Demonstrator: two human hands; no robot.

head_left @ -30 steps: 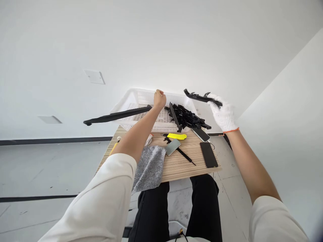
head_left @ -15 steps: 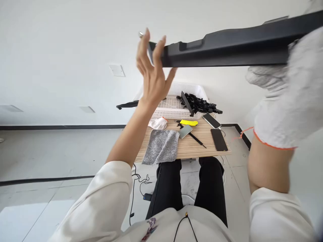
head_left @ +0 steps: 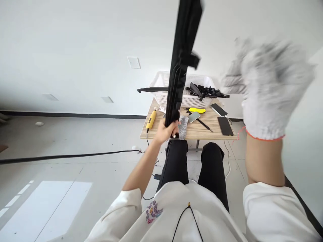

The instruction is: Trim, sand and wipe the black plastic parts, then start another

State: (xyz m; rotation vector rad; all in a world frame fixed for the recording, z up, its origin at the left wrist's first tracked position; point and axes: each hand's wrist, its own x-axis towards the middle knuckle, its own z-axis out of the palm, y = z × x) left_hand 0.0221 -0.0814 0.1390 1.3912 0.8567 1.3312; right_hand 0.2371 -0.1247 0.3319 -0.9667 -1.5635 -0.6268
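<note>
Grip: bare left hand (head_left: 166, 131), fingers clamped around the lower end of a long, ribbed black plastic strip (head_left: 177, 77). Clock dial centred on that hand, 12 towards the white wall (head_left: 101, 50). Strip rises steeply towards 12, leaning slightly to 1; its top is out of view and a tab juts from its right side. Right hand (head_left: 270, 77), at 2, wears a white knitted glove (head_left: 264, 117) with an orange hem and is raised apart from the strip; too blurred, cannot tell whether its fingers are together or apart.

Pale wood-striped table (head_left: 196, 133): speckled grey cloth (head_left: 183, 127) just beside the fist at 3, by the near edge; farther out at 3, a black flat smartphone (head_left: 225, 126); at 10, a yellow corded hand tool (head_left: 151, 119); near 2, a bright yellow plastic knife (head_left: 197, 110).

Beyond, at 1, a white perforated plastic basket (head_left: 190, 101). Heap of black plastic parts (head_left: 208, 91) inside, at 2, some overhanging the right rim. A second long black strip (head_left: 152, 89) sticks out leftwards at 11.

Risks, my judgement: a long piece held by one end could swing or twist if the bare fingers loosen. A swing towards 11 might knock the overhanging strip off the basket. Thin edges could nick the ungloved palm.
</note>
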